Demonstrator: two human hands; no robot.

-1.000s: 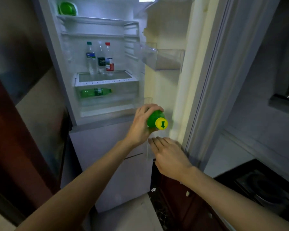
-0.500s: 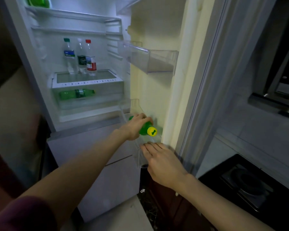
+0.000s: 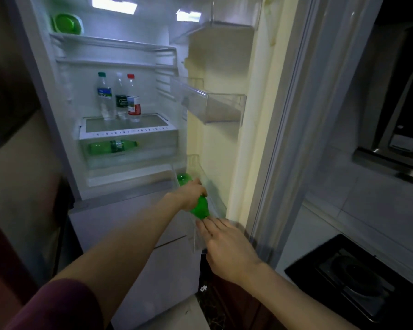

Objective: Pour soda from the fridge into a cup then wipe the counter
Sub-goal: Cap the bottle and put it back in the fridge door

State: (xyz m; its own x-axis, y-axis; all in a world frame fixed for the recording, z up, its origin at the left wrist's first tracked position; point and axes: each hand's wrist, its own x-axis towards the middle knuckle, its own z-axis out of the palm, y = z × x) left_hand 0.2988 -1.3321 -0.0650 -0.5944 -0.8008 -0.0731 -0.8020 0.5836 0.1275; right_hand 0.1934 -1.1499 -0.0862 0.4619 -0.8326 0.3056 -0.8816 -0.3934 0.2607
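the soda bottle (image 3: pixel 201 208) sits tilted in the low door bin (image 3: pixel 215 195) of the open fridge (image 3: pixel 129 55) — the left hand (image 3: pixel 188 194) is wrapped round its middle. the right hand (image 3: pixel 226 248) is loose with straight fingers, just below the bottle at the bin's front edge. three bottles (image 3: pixel 119 98) stand on a shelf inside.

Right at the left hand (image 3: pixel 188 194) is the low door bin (image 3: pixel 215 194), with the gripped soda bottle (image 3: pixel 201 208) tilted inside it. Up and left of that hand the glass shelf (image 3: pixel 150 126) carries three upright bottles close together: green-capped bottle (image 3: pixel 104 96), white-capped bottle (image 3: pixel 121 101), red-capped bottle (image 3: pixel 133 101). In the drawer (image 3: pixel 157 148) beneath lies a green bottle (image 3: pixel 112 146) on its side. Far above both hands the top shelf (image 3: pixel 110 41) bears a green bowl (image 3: pixel 66 23)
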